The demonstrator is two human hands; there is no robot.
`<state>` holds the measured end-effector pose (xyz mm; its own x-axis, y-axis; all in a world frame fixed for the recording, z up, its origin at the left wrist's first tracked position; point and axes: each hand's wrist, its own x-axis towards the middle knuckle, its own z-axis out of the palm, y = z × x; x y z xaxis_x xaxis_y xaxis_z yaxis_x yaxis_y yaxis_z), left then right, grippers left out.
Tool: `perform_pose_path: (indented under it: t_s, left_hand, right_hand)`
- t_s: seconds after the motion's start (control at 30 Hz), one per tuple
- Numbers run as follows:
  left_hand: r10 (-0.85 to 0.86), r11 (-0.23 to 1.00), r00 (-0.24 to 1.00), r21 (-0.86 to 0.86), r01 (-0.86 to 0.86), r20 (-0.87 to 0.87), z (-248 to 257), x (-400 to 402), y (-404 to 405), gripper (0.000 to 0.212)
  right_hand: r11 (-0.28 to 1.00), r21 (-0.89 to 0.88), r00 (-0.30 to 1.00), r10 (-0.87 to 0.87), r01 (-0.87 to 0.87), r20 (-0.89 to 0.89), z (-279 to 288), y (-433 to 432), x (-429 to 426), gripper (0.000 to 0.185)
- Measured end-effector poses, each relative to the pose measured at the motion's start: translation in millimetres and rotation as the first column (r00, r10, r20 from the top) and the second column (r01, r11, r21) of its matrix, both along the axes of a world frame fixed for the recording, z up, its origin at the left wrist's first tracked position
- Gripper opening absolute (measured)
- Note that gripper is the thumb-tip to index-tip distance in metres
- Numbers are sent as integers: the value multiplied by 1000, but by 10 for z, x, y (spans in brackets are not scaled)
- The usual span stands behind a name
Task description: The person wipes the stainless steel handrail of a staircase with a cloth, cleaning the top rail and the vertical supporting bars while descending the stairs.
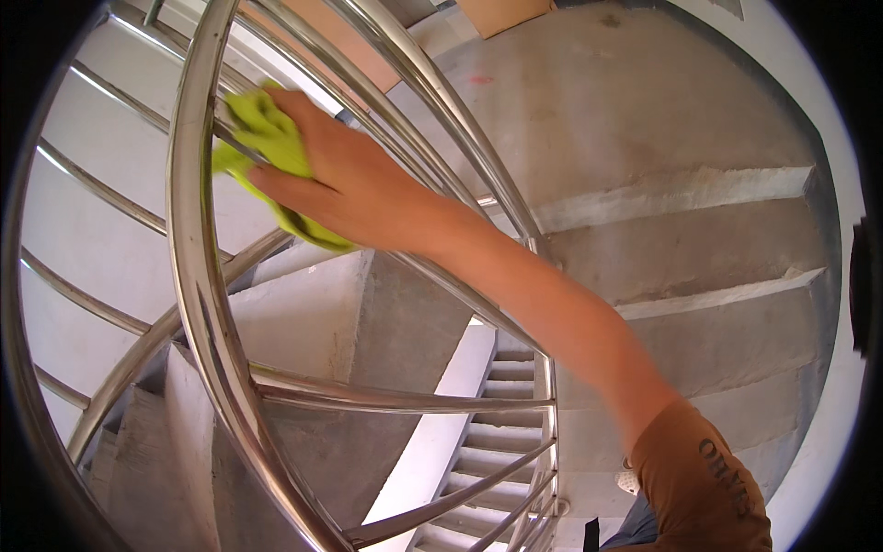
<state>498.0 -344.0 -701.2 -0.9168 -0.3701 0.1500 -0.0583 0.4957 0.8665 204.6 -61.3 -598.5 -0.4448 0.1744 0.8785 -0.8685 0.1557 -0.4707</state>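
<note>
My right hand (338,172) reaches in from the lower right, its fingers closed on a yellow-green cloth (269,131). The cloth is folded around a thin metal bar of the stair railing, just right of the wide curved stainless steel handrail (183,207). Part of the cloth hangs below the thumb. Hand and cloth look slightly blurred. My left hand is out of view.
Polished rails (407,400) branch from the handrail to a steel post (552,414). Beneath the railing, concrete stairs (507,414) descend. More concrete steps (717,241) lie at the right beside a curved wall. A cardboard box (507,14) stands at the top.
</note>
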Motion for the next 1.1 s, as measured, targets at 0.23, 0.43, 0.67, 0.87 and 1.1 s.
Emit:
perform_pose_path:
  t_s: [0.23,0.43,0.67,0.87,1.1]
  left_hand:
    - [8,997,1000,-77,-7,12,-42,30,-183,22]
    - [9,999,1000,-45,-8,20,-172,-1,-143,30]
    - [-49,978,990,-209,20,-135,-457,-62,-284,42]
    - [28,972,997,-231,-44,-71,-546,-107,-236,47]
    - [-93,972,984,-230,56,-151,-632,-246,-194,47]
  right_hand:
    - [927,-225,944,-255,300,208,-1104,-454,-22,58]
    - [895,-171,681,-178,412,710,-3286,-476,282,48]
    - [952,-106,908,-235,287,348,-2029,-395,-64,54]
    - [866,-171,827,-364,470,428,-2632,-456,-152,52]
    - [896,-47,560,-234,441,795,-5112,-429,49,49]
